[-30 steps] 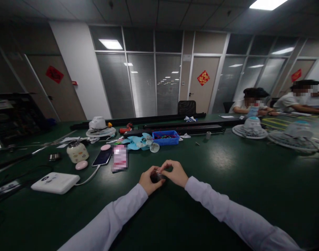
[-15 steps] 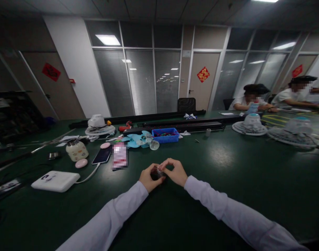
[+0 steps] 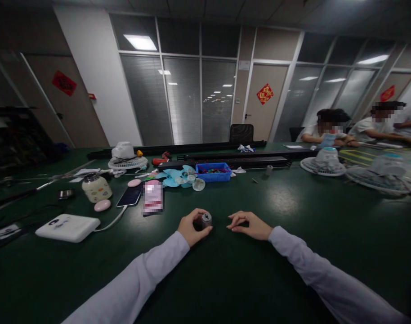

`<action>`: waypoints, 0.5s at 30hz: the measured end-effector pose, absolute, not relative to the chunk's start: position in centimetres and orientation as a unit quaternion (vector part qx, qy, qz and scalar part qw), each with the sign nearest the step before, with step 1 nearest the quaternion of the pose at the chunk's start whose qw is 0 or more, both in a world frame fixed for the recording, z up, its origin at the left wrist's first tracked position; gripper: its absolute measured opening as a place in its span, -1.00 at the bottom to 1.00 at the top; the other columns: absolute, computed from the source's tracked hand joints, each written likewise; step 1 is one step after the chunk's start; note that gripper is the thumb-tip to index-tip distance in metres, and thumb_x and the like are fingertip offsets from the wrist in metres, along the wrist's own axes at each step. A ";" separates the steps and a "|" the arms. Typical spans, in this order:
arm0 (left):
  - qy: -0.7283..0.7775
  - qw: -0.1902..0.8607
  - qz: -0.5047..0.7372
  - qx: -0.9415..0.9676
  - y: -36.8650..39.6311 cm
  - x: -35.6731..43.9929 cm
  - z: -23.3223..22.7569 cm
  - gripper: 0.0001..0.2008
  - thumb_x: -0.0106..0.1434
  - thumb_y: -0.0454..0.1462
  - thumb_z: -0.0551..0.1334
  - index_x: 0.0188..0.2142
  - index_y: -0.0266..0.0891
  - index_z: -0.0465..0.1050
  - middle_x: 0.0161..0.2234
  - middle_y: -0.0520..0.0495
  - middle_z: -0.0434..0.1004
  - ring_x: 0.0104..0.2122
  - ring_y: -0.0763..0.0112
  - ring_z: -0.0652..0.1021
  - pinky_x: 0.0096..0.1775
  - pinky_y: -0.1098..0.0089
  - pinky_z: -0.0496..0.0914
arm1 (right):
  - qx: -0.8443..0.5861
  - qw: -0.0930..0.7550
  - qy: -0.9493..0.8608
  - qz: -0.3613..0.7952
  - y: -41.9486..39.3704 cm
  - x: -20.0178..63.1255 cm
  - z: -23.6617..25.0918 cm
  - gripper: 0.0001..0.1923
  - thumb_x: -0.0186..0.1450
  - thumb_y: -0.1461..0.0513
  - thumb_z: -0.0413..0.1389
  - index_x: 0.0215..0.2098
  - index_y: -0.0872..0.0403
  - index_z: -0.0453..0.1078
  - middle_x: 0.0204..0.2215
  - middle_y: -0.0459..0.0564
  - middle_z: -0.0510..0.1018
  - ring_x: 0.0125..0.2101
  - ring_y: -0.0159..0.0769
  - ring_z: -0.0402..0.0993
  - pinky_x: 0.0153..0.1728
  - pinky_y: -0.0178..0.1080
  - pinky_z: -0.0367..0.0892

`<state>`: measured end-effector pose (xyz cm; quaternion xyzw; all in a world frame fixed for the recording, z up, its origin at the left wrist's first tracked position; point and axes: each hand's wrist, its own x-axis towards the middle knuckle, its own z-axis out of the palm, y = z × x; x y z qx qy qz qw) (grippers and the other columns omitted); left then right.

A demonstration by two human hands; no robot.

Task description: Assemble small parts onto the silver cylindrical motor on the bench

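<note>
My left hand (image 3: 192,227) curls around a small grey metal cylinder (image 3: 207,219) that stands upright at the table's middle. The cylinder's top shows a dark opening or mark at its centre, too small to make out. Thumb and fingers touch its left and front side. To the right, apart from the cylinder, my right hand (image 3: 250,225) hovers low over the table with its fingers bent and slightly apart. I see nothing between them.
Beyond my hands, the green table (image 3: 276,270) bears a blue bin (image 3: 213,175) of small parts, light-blue fan blades (image 3: 175,177), and another metal cylinder (image 3: 269,170). At left are a phone (image 3: 129,196), a white power bank (image 3: 68,227) and a jar (image 3: 96,189). People sit at far right.
My right hand has left the cylinder's top and moved to the right, uncovering it. The left hand stays around the cylinder. The view has tilted slightly.
</note>
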<state>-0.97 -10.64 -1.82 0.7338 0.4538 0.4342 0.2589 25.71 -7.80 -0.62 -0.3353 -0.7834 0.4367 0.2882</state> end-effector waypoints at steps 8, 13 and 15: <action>0.458 0.253 0.426 0.738 -10.7 -1.1 -1.8 -0.63 0.02 -0.26 0.37 -0.15 -0.22 0.40 -0.30 -0.06 0.63 -0.31 0.28 0.61 -0.21 0.30 0.46 | -0.324 0.248 -0.796 0.447 -7.6 26.0 0.3 -0.61 -0.01 0.07 0.38 -0.26 0.08 0.58 -0.17 0.09 0.63 0.13 -0.03 0.35 0.13 0.02 0.24; 0.458 0.254 0.431 0.735 -10.6 -1.0 -1.9 -0.62 0.01 -0.25 0.37 -0.15 -0.23 0.40 -0.30 -0.07 0.63 -0.31 0.26 0.61 -0.21 0.28 0.46 | -0.333 0.279 -0.784 0.443 -8.0 25.8 0.2 -0.72 -0.04 0.07 0.39 -0.44 0.08 0.57 -0.35 0.05 0.67 0.05 -0.02 0.44 0.08 0.03 0.29; 0.457 0.255 0.434 0.733 -10.6 -1.0 -1.9 -0.63 0.01 -0.26 0.37 -0.16 -0.22 0.41 -0.31 -0.07 0.63 -0.31 0.27 0.61 -0.21 0.29 0.46 | -0.342 0.321 -0.769 0.434 -8.1 25.1 0.2 -0.71 -0.02 0.07 0.38 -0.46 0.09 0.53 -0.38 0.05 0.67 -0.08 -0.04 0.54 0.01 0.03 0.35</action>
